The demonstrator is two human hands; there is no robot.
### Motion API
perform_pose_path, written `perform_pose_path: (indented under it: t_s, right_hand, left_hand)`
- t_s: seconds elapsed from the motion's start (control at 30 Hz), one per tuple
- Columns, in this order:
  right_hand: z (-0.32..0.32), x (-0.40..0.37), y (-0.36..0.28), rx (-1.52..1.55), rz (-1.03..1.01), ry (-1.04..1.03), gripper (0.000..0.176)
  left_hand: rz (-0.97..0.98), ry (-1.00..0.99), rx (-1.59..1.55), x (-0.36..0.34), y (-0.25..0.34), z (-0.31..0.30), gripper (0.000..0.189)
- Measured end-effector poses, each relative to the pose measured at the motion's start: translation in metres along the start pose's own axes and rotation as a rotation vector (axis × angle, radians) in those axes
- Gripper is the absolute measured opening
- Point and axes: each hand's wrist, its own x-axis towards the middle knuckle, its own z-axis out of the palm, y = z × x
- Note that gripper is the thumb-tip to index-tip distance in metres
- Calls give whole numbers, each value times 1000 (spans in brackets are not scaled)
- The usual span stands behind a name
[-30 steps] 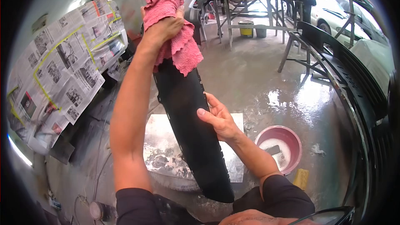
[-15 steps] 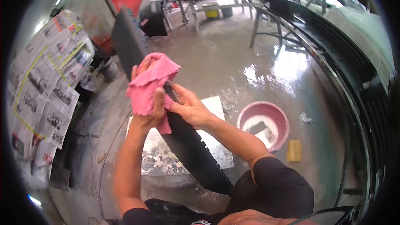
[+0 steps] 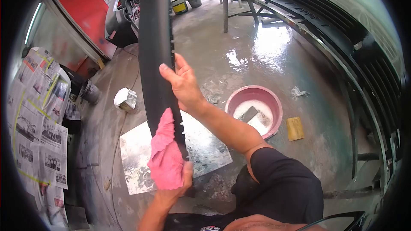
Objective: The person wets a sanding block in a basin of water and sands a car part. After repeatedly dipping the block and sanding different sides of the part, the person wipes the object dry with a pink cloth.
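A long black plastic trim panel (image 3: 155, 60) stands nearly lengthwise in the head view, with small notches along its right edge. My right hand (image 3: 187, 84) grips that edge around the middle, thumb on the face and fingers behind. Near the lower end, my left hand (image 3: 180, 185) is closed on a pink cloth (image 3: 166, 162) that lies against the panel's face. The cloth covers most of the left fingers. Below the panel is a stained white board (image 3: 205, 149).
Right of the board, a pink basin (image 3: 276, 115) holds suds and a grey block (image 3: 248, 114). A yellow sponge (image 3: 295, 128) lies beside it. At left are a white-topped can (image 3: 126, 99) and newspaper-covered part (image 3: 40, 124). A long black bumper (image 3: 338, 30) rests on stands at right.
The panel has swung more upright in view. My left hand and the cloth have slid down toward my body, while my right hand now sits higher than the left.
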Motion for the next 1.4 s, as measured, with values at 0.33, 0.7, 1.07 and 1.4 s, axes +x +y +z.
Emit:
perform_pose_path:
  t_s: [0.33,0.7,1.07,1.4]
  right_hand:
    - [16,-11,-16,-17,-137,-8,33]
    - [38,-37,-12,-305,-177,-113,39]
    - [47,-51,25,-166,245,-406,49]
    - [53,-70,21,-1044,-557,-751,43]
  left_hand:
    - [-268,-545,-145,-30,-47,-45,33]
    - [-44,-246,-173,-24,-74,31,13]
    - [-303,233,-527,22,-157,-10,47]
    - [-76,868,-736,6,-54,-33,55]
